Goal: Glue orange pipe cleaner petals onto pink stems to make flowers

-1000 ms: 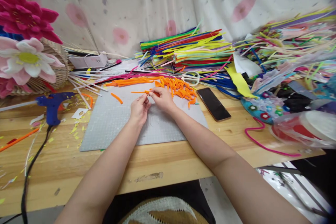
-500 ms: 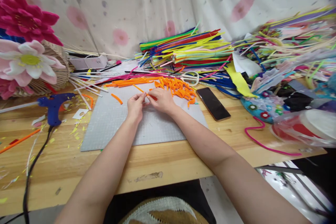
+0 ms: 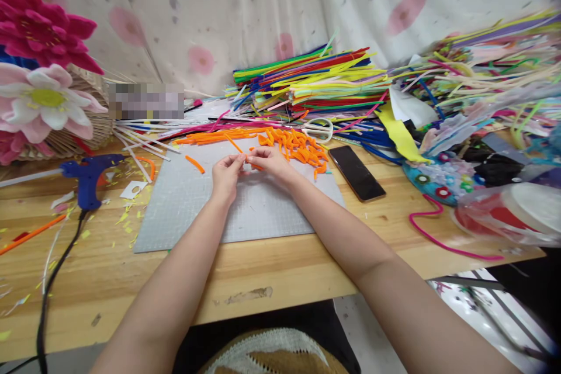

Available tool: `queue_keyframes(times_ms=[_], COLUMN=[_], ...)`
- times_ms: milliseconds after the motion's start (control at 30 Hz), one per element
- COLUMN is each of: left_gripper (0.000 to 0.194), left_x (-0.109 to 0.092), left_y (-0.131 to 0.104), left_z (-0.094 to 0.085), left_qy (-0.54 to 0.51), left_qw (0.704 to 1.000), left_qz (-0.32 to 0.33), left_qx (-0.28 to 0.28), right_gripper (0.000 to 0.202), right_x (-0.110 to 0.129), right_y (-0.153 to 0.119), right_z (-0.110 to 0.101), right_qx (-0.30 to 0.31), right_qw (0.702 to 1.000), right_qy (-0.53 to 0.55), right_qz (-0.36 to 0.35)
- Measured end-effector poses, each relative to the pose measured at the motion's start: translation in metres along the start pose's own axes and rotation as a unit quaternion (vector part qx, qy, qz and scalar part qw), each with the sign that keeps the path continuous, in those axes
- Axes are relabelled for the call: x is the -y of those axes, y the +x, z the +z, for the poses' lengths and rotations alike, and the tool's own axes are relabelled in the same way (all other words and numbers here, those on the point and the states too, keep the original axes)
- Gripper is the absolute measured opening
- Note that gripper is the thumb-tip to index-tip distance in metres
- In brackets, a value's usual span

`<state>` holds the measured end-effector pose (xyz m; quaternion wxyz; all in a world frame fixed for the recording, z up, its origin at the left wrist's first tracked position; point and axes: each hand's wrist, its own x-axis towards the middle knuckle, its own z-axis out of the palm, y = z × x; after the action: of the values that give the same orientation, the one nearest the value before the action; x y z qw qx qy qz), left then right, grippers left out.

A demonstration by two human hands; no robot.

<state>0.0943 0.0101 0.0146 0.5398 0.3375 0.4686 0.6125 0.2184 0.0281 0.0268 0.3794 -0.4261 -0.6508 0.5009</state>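
Over the grey cutting mat point(image 3: 184, 210), my left hand point(image 3: 228, 174) pinches an orange pipe cleaner point(image 3: 233, 144), whose free end sticks up and to the left. My right hand point(image 3: 268, 162) is closed on the same orange piece, its fingertips nearly touching the left ones. A bit of orange shows under the right fingers. Just behind and right of the hands lies a pile of bent orange pieces point(image 3: 302, 147). Straight orange pipe cleaners point(image 3: 210, 137) lie along the mat's back edge, and a short orange piece point(image 3: 195, 164) rests left of my hands.
A black phone point(image 3: 357, 173) lies right of the mat, with white-handled scissors point(image 3: 319, 130) behind it. The blue glue gun point(image 3: 90, 178) and its cord are at left. Bundles of coloured pipe cleaners point(image 3: 315, 79) fill the back. A plastic-wrapped tub point(image 3: 517, 210) stands at right.
My right fingers have shifted slightly, and more orange shows beneath them. The orange pipe cleaner's free end tilts a little more upright. Both hands stay in nearly the same place.
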Motion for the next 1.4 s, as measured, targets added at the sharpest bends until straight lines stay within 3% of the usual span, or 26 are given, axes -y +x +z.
queue_keyframes(times_ms=[67,167,233,267,333,433,500,567,767,900,1000,1100,1167,1267,1400], left_gripper=[0.023,0.019,0.018,0.017,0.015,0.018,0.023,0.026,0.028,0.028,0.028,0.025,0.023,0.023,0.026], left_x=[-0.001,-0.001,0.000,0.000,0.001,0.002,0.002,0.001,-0.001,-0.002,-0.002,-0.001,0.000,-0.001,-0.002], left_y=[-0.002,-0.003,-0.003,-0.002,-0.001,0.003,0.005,0.006,0.006,0.005,0.006,0.008,0.008,0.007,0.006], left_z=[0.004,0.008,0.010,0.010,0.008,0.003,-0.001,-0.004,-0.007,-0.007,-0.005,-0.002,0.000,0.001,0.000], left_qy=[-0.005,-0.007,-0.007,-0.008,-0.009,-0.001,0.006,0.010,0.019,0.026,0.021,0.010,0.002,-0.009,-0.009], left_qw=[1.000,0.998,0.996,0.995,0.996,1.000,1.000,0.999,0.999,0.999,0.999,0.999,0.998,0.999,0.999], left_qz=[-0.012,-0.041,-0.053,-0.053,-0.040,-0.003,0.019,0.028,0.019,0.005,-0.027,-0.045,-0.049,-0.044,-0.030], left_qx=[-0.023,-0.055,-0.073,-0.079,-0.079,-0.031,0.015,0.041,0.044,0.032,0.013,-0.026,-0.037,-0.017,-0.008], right_gripper=[0.016,0.017,0.018,0.018,0.018,0.025,0.025,0.018,0.017,0.013,0.011,0.012,0.014,0.016,0.017], right_x=[0.000,0.000,0.000,0.000,-0.001,-0.003,-0.005,-0.005,-0.008,-0.008,-0.007,-0.007,-0.008,-0.011,-0.015], right_y=[-0.001,-0.006,-0.007,-0.007,-0.005,0.001,0.004,0.005,0.004,0.004,0.004,0.002,0.001,0.000,0.001], right_z=[0.006,0.015,0.018,0.018,0.015,0.006,0.000,-0.004,-0.005,-0.004,-0.001,0.004,0.008,0.011,0.011], right_qx=[-0.060,-0.106,-0.107,-0.110,-0.098,0.010,0.083,0.105,0.091,0.056,-0.002,-0.073,-0.101,-0.123,-0.129], right_qw=[0.985,0.927,0.909,0.914,0.949,0.999,0.985,0.962,0.947,0.978,1.000,0.966,0.933,0.907,0.898], right_qy=[-0.151,-0.337,-0.377,-0.367,-0.287,-0.036,0.130,0.231,0.291,0.191,-0.005,-0.226,-0.314,-0.365,-0.381], right_qz=[-0.052,-0.125,-0.143,-0.135,-0.090,0.027,0.083,0.103,0.106,0.059,-0.021,-0.105,-0.145,-0.168,-0.179])
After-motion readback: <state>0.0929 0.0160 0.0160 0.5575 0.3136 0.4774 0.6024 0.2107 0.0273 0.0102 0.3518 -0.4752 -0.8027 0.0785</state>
